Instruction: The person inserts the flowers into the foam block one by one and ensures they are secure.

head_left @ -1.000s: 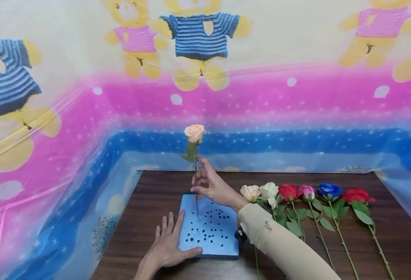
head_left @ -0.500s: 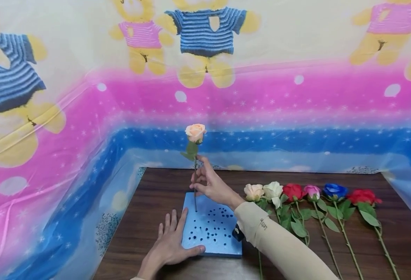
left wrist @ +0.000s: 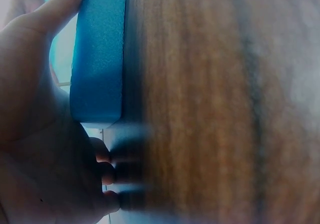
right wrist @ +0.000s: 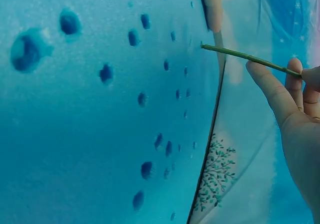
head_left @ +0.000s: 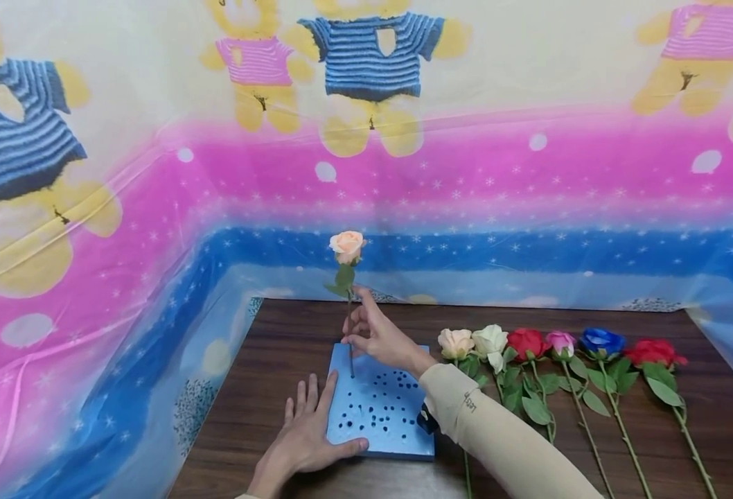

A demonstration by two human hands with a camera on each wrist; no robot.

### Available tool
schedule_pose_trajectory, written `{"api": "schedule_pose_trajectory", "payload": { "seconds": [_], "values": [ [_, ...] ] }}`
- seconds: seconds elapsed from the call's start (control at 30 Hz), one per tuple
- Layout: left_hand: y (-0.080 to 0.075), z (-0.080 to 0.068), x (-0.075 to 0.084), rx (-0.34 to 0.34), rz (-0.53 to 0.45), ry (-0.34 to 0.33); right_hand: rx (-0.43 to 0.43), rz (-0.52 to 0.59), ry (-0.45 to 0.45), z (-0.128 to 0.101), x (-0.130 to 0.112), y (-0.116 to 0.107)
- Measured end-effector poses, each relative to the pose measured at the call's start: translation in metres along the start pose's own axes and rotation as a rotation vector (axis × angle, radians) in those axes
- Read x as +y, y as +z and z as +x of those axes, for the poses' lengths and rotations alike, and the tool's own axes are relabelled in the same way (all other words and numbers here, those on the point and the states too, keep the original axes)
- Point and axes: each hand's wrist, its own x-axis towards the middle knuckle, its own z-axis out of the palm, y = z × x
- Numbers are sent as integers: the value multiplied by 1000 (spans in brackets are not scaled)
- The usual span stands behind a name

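My right hand [head_left: 382,336] pinches the stem of a peach rose [head_left: 346,247], held upright over the far left part of a blue foam block [head_left: 375,443]. The block's face is dotted with many dark holes. In the right wrist view the bare green stem [right wrist: 250,58] points at the block with its tip at or just off the surface; I cannot tell if it touches. My left hand [head_left: 307,433] lies against the block's left side, fingers straight, the thumb over its near edge. In the left wrist view that thumb [left wrist: 57,9] rests on the blue block [left wrist: 100,59].
On the right of the dark wooden table [head_left: 242,388] lie several roses in a row: a peach one [head_left: 456,344], a white one [head_left: 490,339], a pink one [head_left: 561,344], a blue one [head_left: 602,342] and red ones [head_left: 655,353]. A patterned cloth [head_left: 454,173] hangs behind.
The peach rose and my right hand have come down slightly, and the stem tip has shifted toward the block's far left part. My left hand stays on the block. The head view has turned a little.
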Motion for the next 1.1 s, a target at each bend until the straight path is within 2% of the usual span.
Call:
{"api": "schedule_pose_trajectory", "payload": {
  "seconds": [0.3,0.57,1.1],
  "values": [
    [-1,0,3,3,-4,7,-15,-24,18,-1,-1,-1],
    [-2,2,4,-9,-12,6,12,-189,78,-6,-2,-3],
    [-1,2,1,-12,-36,0,90,-128,76,-28,-9,-25]
  ]
}}
